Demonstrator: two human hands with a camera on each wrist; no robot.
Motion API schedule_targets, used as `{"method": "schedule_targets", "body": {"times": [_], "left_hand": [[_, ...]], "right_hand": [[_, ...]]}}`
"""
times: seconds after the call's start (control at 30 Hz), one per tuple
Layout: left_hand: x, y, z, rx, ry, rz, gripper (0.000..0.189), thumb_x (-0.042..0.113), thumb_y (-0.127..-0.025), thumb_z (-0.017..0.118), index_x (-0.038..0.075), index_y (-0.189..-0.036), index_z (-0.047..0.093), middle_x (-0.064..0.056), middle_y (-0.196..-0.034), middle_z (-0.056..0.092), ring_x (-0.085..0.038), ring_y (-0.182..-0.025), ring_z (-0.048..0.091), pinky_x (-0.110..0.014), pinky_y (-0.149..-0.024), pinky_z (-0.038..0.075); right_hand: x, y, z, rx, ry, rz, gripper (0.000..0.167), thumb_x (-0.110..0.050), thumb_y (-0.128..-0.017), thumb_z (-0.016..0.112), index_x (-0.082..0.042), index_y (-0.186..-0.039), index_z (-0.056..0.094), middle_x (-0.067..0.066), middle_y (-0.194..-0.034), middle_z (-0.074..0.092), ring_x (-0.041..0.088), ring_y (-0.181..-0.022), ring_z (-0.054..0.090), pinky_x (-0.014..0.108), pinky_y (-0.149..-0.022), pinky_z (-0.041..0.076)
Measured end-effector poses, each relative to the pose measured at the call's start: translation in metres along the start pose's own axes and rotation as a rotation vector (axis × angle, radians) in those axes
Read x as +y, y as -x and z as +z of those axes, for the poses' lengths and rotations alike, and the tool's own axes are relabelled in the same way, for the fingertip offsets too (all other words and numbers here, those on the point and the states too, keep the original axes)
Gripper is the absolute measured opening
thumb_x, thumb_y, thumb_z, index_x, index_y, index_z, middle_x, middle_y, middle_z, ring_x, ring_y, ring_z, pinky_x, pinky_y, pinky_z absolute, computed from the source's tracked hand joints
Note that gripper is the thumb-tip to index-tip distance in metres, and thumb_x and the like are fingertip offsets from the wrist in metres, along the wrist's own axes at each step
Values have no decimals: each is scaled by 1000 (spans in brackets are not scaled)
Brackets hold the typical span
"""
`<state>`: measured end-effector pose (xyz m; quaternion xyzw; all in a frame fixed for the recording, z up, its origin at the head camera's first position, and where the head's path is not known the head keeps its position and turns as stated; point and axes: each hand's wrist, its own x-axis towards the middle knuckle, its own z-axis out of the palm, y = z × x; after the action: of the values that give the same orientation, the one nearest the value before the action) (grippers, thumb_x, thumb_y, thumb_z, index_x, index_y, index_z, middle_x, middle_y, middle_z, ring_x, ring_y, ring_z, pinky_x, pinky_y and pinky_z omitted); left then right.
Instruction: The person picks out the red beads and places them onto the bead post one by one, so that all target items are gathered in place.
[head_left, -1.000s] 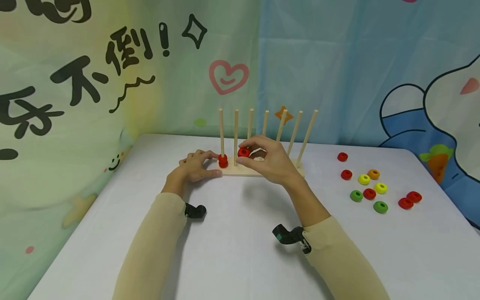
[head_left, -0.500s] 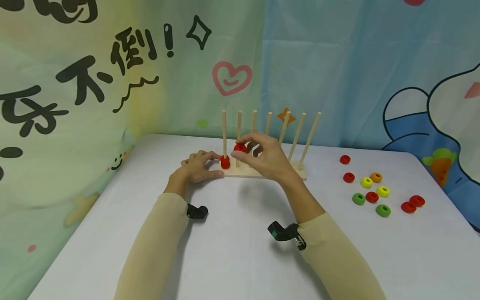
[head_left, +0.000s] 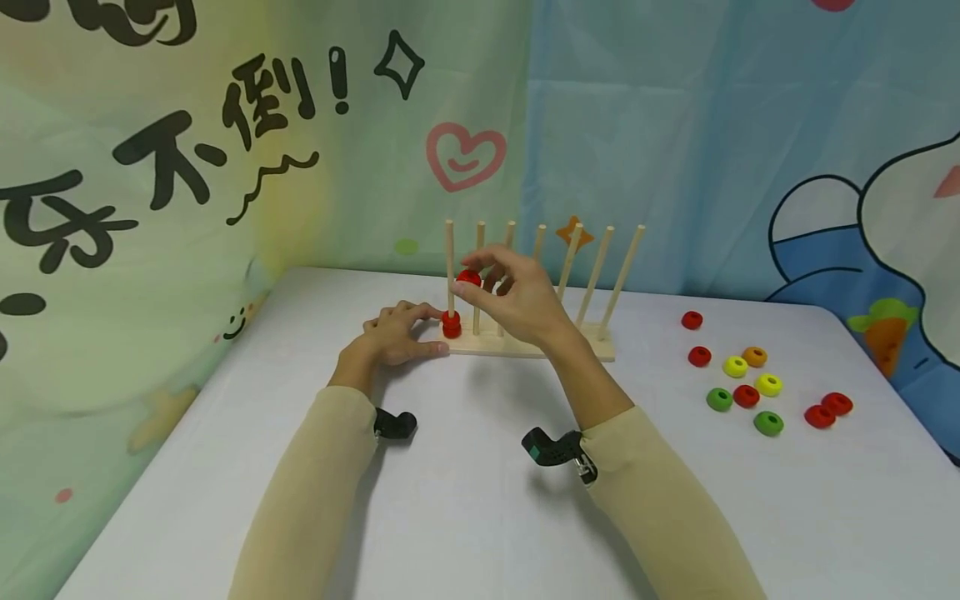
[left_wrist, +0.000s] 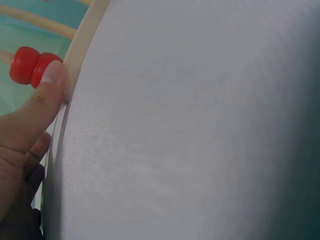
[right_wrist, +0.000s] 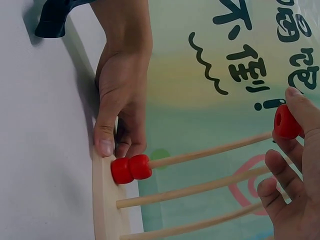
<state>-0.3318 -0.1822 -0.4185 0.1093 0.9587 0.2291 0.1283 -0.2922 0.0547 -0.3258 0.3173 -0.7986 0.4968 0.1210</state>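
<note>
A wooden peg stand (head_left: 495,346) with several upright pegs stands toward the back of the table. Two red beads (right_wrist: 131,168) are stacked at the bottom of its leftmost peg. My left hand (head_left: 393,335) grips that end of the stand, thumb (left_wrist: 44,95) at the front edge and fingers round the far side. In the head view my right hand (head_left: 517,296) is raised over the stand's left part. Between thumb and fingertips it pinches another red bead (right_wrist: 286,122), whose hole shows in the right wrist view. This bead is close to the upper part of the leftmost pegs.
On the right of the white table (head_left: 465,500) lie loose beads: several red (head_left: 746,396), two yellow (head_left: 768,384), two green (head_left: 768,423) and one orange (head_left: 755,357). A printed cloth backdrop (head_left: 622,125) hangs behind the table.
My right hand has lifted the red bead and carried it left, from near the second and third pegs toward the leftmost peg. My left hand keeps its place on the stand.
</note>
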Motion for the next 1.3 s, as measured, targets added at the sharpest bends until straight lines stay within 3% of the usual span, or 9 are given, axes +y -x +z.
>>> {"method": "schedule_targets", "body": {"times": [0.37, 0.63, 0.77, 0.93, 1.3], "left_hand": [[-1, -2, 0, -9, -19, -11, 72, 71, -77, 67, 45, -141, 44, -4, -155, 30, -37, -140, 23, -65, -107, 18], [-1, -1, -1, -2, -6, 2, 73, 70, -78, 68, 41, -141, 46, -7, -155, 31, -38, -139, 23, -67, -106, 18], [-1, 0, -1, -3, -2, -8, 73, 69, -77, 68, 43, -141, 46, -6, -155, 32, -37, -140, 23, -66, -107, 18], [0, 0, -2, -1, 1, -8, 72, 68, -78, 69, 42, -141, 46, -7, -155, 31, -38, -140, 23, -66, -107, 18], [-1, 0, -1, 5, 1, 2, 72, 71, -77, 68, 42, -140, 47, -6, -153, 33, -37, -139, 25, -65, -106, 19]], "right_hand": [[-7, -13, 4, 37, -56, -60, 40, -28, -87, 78, -12, -120, 64, -6, -108, 62, 17, -69, 57, 35, -58, 50], [-11, -27, 8, 111, -114, -68, 41, -22, -87, 77, -14, -125, 62, 0, -107, 60, 22, -62, 54, 32, -55, 46], [-25, -31, 10, 152, -165, -57, 42, -13, -88, 75, -9, -127, 59, 10, -108, 59, 26, -56, 51, 37, -48, 47], [-48, -32, 10, 189, -199, -45, 41, -7, -89, 72, -4, -128, 57, 16, -111, 57, 25, -52, 50, 43, -49, 51], [-52, -41, 17, 249, -188, -59, 39, -2, -90, 70, -2, -127, 57, 18, -116, 58, 31, -44, 49, 38, -45, 50]]}}
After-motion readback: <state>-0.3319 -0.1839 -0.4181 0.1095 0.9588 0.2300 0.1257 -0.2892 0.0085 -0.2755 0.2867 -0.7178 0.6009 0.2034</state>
